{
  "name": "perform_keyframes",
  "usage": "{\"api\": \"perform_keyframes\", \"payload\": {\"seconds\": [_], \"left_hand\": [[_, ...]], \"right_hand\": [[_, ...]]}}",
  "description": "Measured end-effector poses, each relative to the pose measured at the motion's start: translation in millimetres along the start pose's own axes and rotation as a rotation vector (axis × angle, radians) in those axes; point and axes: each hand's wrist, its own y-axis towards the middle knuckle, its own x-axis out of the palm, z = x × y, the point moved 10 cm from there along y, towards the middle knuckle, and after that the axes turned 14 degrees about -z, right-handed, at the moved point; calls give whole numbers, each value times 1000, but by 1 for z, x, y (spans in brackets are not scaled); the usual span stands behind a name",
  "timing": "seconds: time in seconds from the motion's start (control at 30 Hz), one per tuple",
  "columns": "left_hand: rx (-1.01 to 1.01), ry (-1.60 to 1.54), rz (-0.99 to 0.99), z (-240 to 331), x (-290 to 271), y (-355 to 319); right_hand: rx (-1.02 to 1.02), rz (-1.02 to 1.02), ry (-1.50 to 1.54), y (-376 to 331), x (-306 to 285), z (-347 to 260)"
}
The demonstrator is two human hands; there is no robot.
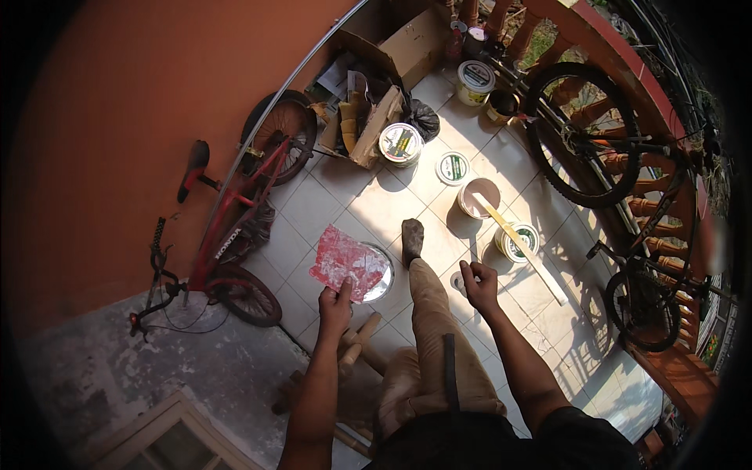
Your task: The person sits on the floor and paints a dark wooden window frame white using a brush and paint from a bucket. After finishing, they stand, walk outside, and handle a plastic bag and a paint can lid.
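My left hand (335, 310) is closed, pinching the near edge of a thin red sheet (341, 257) smeared with white. The sheet partly covers a round, pale, shiny-rimmed thing (381, 287) on the floor, whose kind I cannot make out. My right hand (479, 285) is raised with its fingers curled in, and anything inside them is hidden. Close beside it is a small round pale item (457, 280). Beyond that hand stands an open tub (480, 188) with a long flat wooden stick (523, 249) reaching from its rim across a lidded tub (518, 242).
A loose lid (453, 168) and another lidded tub (400, 144) are farther off, near cardboard boxes (376, 125). A red bicycle (251, 196) leans along the left wall; a dark bicycle (595, 149) stands by the railing. Wooden legs (359, 341) stick out beside my left forearm.
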Motion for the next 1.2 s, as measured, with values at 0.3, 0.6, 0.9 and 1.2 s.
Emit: {"api": "perform_keyframes", "payload": {"seconds": [0.3, 0.6, 0.9, 1.2], "left_hand": [[290, 5, -170, -17, 114, 463], [263, 180, -155, -48, 147, 641], [111, 462, 19, -70, 123, 629], [148, 344, -87, -132, 59, 479]], "right_hand": [[197, 263, -44, 213, 72, 162], [285, 454, 69, 275, 126, 229], [332, 572, 124, 259, 139, 235], [360, 618, 186, 271, 109, 260]]}}
